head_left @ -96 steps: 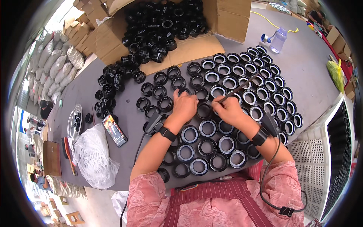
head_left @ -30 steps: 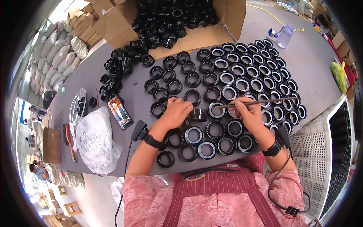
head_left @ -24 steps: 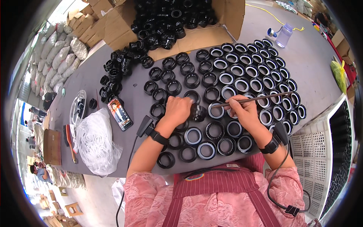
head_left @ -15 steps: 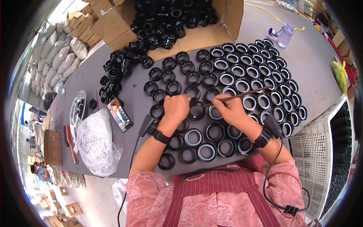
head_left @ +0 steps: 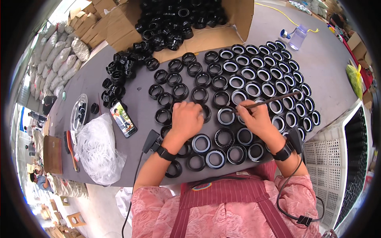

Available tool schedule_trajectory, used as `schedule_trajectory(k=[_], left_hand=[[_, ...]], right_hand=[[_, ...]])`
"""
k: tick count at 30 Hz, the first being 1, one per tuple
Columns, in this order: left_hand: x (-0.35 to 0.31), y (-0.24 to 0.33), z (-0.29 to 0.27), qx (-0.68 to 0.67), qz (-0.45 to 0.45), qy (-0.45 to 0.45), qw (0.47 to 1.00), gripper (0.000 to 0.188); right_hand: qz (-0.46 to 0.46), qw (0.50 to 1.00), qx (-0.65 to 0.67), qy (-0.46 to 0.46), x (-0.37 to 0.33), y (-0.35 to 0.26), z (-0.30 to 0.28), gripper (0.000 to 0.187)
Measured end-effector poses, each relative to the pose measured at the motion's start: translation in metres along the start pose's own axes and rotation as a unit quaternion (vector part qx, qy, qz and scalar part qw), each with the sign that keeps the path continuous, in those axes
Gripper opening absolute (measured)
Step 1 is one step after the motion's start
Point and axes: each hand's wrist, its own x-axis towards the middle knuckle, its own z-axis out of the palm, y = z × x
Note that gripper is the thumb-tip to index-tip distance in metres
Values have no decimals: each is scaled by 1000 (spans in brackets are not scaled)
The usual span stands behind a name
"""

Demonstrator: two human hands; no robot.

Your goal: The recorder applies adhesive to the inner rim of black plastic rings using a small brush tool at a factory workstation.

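The step in hand appears to be working the rings one at a time with a stick (head_left: pixel 283 96). The right hand (head_left: pixel 256 118) holds the stick in a narrow pinch between thumb and fingers, its shaft slanting up to the right above the rows. Its working tip is at the right rim of a pale ring (head_left: pixel 219 118), which lies flat on the table (head_left: pixel 139 103) between the two hands; contact cannot be confirmed. The left hand (head_left: pixel 187 119) is loosely curled over a dark ring (head_left: pixel 208 114) just left of the pale ring; its fingers hide much of that part, so I cannot tell whether they grip it. Plain black rings (head_left: pixel 193 95) stand mainly to the left, pale-faced ones mainly to the right, and a loose heap (head_left: pixel 174 25) spills from the carton (head_left: pixel 243 16) at the far side. The next move, in my judgement, calls for a steady dark ring under the left fingers and a stick tip kept clear of neighbouring rims. Compared with half a second earlier, the tip has shifted right, from the dark ring to the pale ring; the hands are farther apart, and the left fingers cover more of the dark ring.
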Motion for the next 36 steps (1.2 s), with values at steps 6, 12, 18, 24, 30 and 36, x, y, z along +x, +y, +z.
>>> schedule_trajectory(k=[6,12,18,24,30,36], left_hand=[[6,25,12,-73,120,-18,990,24],[8,21,28,-48,142,-46,988,18],[9,23,29,-37,132,-50,989,19],[8,21,31,-30,149,-49,987,19],[9,23,31,-39,140,-44,988,18],[6,25,32,-30,134,-22,990,18]], right_hand=[[36,995,34,-85,-15,16,10,14],[-10,996,25,-80,-8,23,17,14],[77,987,91,-107,-6,21,16,21],[40,980,-82,-175,12,-12,-13,18],[-41,990,-113,-75,21,4,1,14],[-68,994,15,-87,13,13,21,13]])
